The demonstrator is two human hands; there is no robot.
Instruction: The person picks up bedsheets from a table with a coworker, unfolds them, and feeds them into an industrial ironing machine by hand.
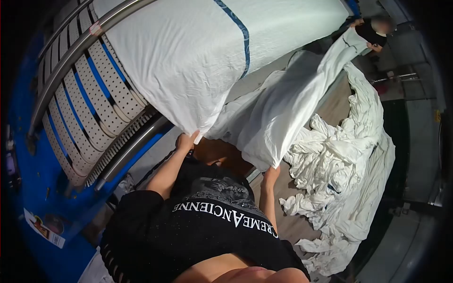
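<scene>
A wide white sheet [174, 52] with a dark blue stripe lies over the perforated belts of a machine. My left hand [186, 142] is closed on its near corner, pinching the cloth at the belt's front edge. Lower and to the right, my right hand [271, 176] grips the corner of a hanging length of white cloth [283, 118]. That cloth stretches away to a co-worker [370, 35], whose hands hold its far end. Folds hang between my two hands; I cannot tell whether both corners belong to one sheet.
A large heap of crumpled white linen [344, 160] lies on the right, over a brownish surface. The perforated belts [89, 118] and a curved metal rail [61, 70] are on the left. A blue machine panel [33, 203] with a label is at lower left.
</scene>
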